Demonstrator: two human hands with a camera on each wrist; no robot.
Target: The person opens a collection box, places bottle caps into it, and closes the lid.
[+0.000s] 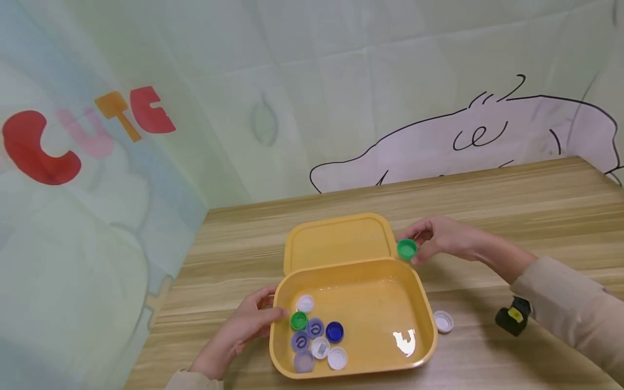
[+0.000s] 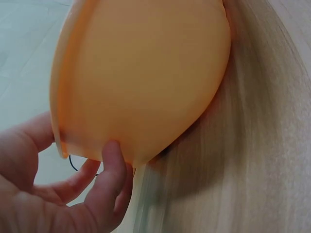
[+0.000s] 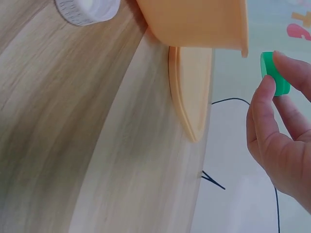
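A yellow plastic box (image 1: pixel 425 346) stands on the wooden table. On its left side lie several bottle caps: white, pale purple, a green cap (image 1: pixel 299 320) and a dark blue cap (image 1: pixel 334 332). My left hand (image 1: pixel 249 319) grips the box's left wall, its thumb over the rim and other fingers against the outside (image 2: pixel 114 155). Thumb and fingers of my right hand (image 1: pixel 441 238) pinch another green bottle cap (image 1: pixel 407 249), held just beyond the box's far right corner. In the right wrist view that cap (image 3: pixel 274 73) appears higher than the box rim.
The yellow lid (image 1: pixel 338 241) lies flat behind the box. One white cap (image 1: pixel 443 322) rests on the table (image 1: pixel 536 216) right of the box. Beside the right sleeve is a small black object (image 1: pixel 512 319) with a yellow patch. A printed cloth (image 1: pixel 302 108) hangs behind.
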